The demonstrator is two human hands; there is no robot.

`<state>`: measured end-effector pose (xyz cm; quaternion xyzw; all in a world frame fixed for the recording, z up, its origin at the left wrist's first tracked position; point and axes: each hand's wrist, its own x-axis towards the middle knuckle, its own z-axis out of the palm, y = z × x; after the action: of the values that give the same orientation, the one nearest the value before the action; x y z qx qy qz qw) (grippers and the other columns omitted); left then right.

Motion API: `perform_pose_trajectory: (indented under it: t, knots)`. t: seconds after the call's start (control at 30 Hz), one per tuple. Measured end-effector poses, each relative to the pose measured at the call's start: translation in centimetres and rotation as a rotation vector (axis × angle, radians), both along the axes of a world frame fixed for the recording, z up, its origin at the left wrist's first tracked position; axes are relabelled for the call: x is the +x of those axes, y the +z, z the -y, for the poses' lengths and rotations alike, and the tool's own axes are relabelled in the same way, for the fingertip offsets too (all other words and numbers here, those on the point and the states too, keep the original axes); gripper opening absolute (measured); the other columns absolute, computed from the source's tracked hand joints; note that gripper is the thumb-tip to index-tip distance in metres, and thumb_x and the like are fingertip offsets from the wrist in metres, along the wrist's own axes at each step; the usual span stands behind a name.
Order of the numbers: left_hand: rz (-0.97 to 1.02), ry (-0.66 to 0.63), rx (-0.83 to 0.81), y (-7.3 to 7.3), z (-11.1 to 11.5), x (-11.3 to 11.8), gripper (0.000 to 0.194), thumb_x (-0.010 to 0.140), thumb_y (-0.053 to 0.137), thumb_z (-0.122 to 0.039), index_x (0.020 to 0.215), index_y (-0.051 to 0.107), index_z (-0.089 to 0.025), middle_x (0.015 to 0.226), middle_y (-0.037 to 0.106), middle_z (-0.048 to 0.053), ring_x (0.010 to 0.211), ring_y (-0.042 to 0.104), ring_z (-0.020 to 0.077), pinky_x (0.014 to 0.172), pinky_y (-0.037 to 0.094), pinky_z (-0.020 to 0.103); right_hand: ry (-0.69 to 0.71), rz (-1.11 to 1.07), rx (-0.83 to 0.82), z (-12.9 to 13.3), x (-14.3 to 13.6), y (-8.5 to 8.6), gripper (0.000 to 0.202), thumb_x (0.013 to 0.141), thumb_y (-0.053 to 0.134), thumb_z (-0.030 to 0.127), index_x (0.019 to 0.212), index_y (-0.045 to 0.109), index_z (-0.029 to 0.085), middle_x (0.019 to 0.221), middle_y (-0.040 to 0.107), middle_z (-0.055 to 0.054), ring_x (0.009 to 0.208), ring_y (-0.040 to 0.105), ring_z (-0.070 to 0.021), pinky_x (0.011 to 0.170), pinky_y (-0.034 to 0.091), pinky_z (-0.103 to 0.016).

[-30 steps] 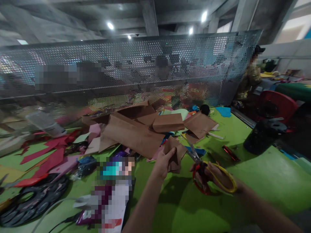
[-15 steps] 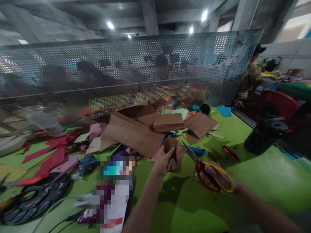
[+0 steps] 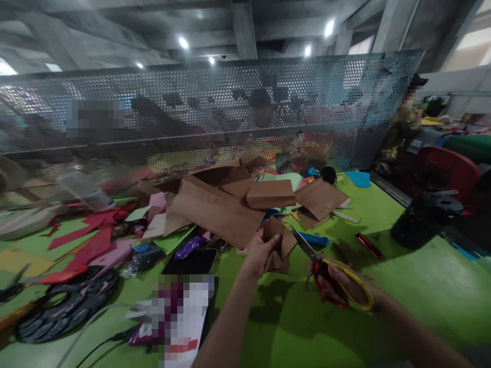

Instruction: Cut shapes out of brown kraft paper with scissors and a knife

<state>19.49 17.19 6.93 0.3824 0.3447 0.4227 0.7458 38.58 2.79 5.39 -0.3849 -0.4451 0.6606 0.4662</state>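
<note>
Below both grips spreads the green tabletop (image 3: pixel 307 332); the left hand (image 3: pixel 264 253) pinches brown paper (image 3: pixel 283 237), the right hand (image 3: pixel 337 283) clasps scissors (image 3: pixel 320 266).

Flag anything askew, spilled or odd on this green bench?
Back left, a clear plastic container leans well off upright, though the wide lens may exaggerate it. Left of the left hand, a shiny purple object sits partly on a flat black slab, seemingly dropped there. No spill visible.
</note>
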Motion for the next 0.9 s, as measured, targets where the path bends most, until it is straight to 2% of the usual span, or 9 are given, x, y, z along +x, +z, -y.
perform_pose_trajectory:
  t: [0.07,0.2,0.33,0.5,0.67,0.8,0.9]
  knots:
    - [-0.023,-0.037,0.004,-0.4,0.1,0.1,0.060,0.041,0.097,-0.044,0.088,0.075,-0.014,0.086,0.078,0.008,0.081,0.073,0.0245,0.081,0.056,0.034,0.025,-0.055,-0.033,-0.1,0.2,-0.9,0.051,0.092,0.053,0.067,0.109,0.059,0.020,0.071,0.056,0.003,0.040,0.040,-0.0035,0.055,0.050,-0.024]
    - [-0.081,-0.142,0.014,-0.9,0.7,0.6,0.057,0.042,0.097,-0.044,0.085,0.075,-0.013,0.077,0.076,0.007,0.070,0.070,0.0219,0.071,0.056,0.032,-0.011,-0.080,-0.057,-0.2,0.3,-1.6,0.048,0.092,0.052,0.067,0.107,0.059,0.022,0.068,0.056,0.003,0.041,0.044,-0.0057,0.055,0.052,-0.024]
    - [-0.141,-0.195,0.034,-0.7,1.2,0.8,0.054,0.045,0.095,-0.048,0.079,0.073,-0.012,0.069,0.073,0.005,0.057,0.064,0.0157,0.056,0.049,0.024,-0.062,0.009,-0.024,-0.2,0.2,-0.7,0.047,0.094,0.050,0.065,0.105,0.059,0.020,0.065,0.057,0.003,0.038,0.042,-0.0054,0.041,0.041,-0.019]
    - [-0.182,-0.204,0.061,-0.7,1.1,0.8,0.058,0.046,0.093,-0.054,0.081,0.072,-0.013,0.060,0.066,0.000,0.047,0.054,0.0105,0.045,0.037,0.019,-0.095,0.112,0.062,-0.3,0.0,0.6,0.054,0.091,0.051,0.070,0.100,0.060,0.018,0.051,0.042,0.009,0.034,0.031,-0.0046,0.034,0.032,-0.016]
    - [-0.228,-0.215,0.073,-1.1,0.9,0.7,0.060,0.046,0.091,-0.057,0.081,0.068,-0.013,0.057,0.064,-0.001,0.038,0.043,0.0063,0.038,0.025,0.018,-0.140,0.190,0.031,-0.2,0.0,0.5,0.055,0.088,0.053,0.072,0.096,0.059,0.018,0.053,0.044,0.008,0.036,0.032,-0.0044,0.035,0.031,-0.016]
    - [-0.260,-0.230,0.091,-1.2,0.8,0.8,0.058,0.046,0.091,-0.058,0.074,0.065,-0.014,0.053,0.061,-0.002,0.035,0.040,0.0050,0.036,0.022,0.018,-0.111,0.167,-0.043,-0.1,-0.1,0.6,0.057,0.087,0.049,0.076,0.096,0.057,0.020,0.048,0.040,0.009,0.033,0.030,-0.0062,0.032,0.031,-0.017]
    - [-0.278,-0.261,0.100,-1.3,0.9,0.8,0.058,0.046,0.090,-0.060,0.068,0.062,-0.015,0.050,0.059,-0.002,0.034,0.041,0.0064,0.036,0.022,0.019,-0.091,0.161,-0.061,-0.1,-0.1,0.9,0.060,0.085,0.049,0.078,0.099,0.057,0.020,0.050,0.044,0.008,0.033,0.031,-0.0065,0.031,0.031,-0.018]
